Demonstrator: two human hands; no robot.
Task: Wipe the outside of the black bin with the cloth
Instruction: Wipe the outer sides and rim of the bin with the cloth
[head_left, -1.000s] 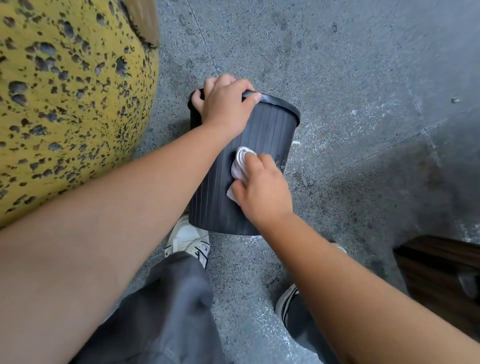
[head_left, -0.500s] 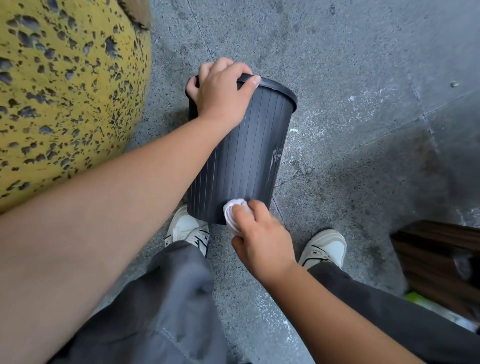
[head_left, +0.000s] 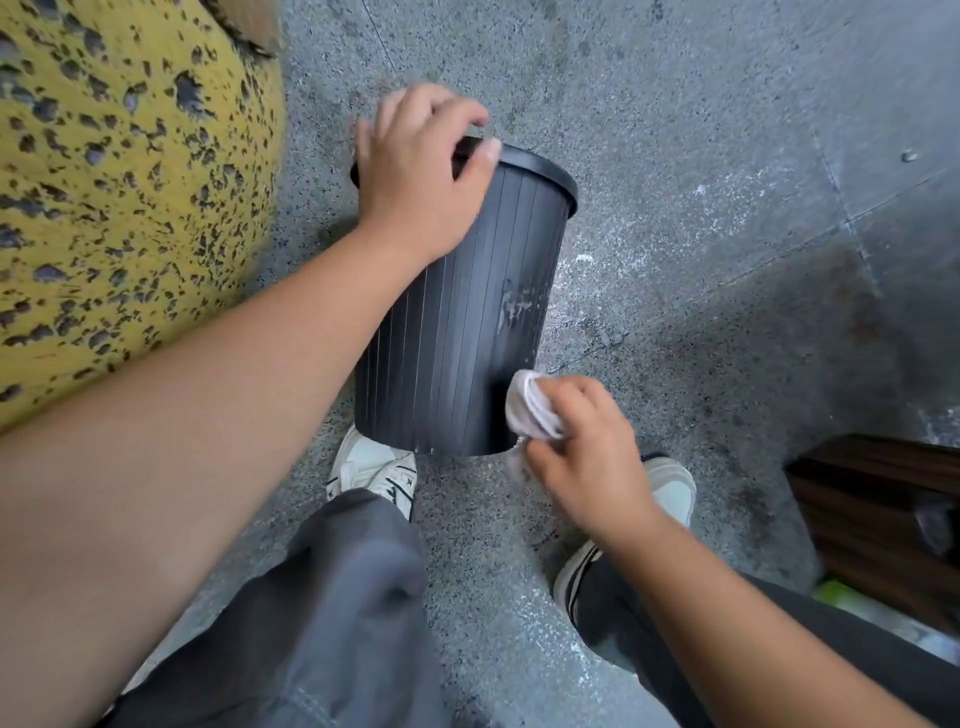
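Observation:
The black ribbed bin (head_left: 457, 322) stands tilted on the grey floor, with a whitish smear on its right side. My left hand (head_left: 415, 176) grips its rim from above, the thumb over the near edge. My right hand (head_left: 587, 447) holds a bunched white cloth (head_left: 530, 405) and presses it against the bin's lower right side near the base. The bin's opening is hidden behind my left hand.
A large yellow, black-speckled rounded object (head_left: 119, 182) fills the left side, close to the bin. My two white shoes (head_left: 374, 467) stand just below the bin. A dark wooden piece of furniture (head_left: 883, 509) sits at the right edge.
My right hand swept the cloth from the bin's upper side down to its base, then rightward round the lower right side. My left hand stayed on the rim.

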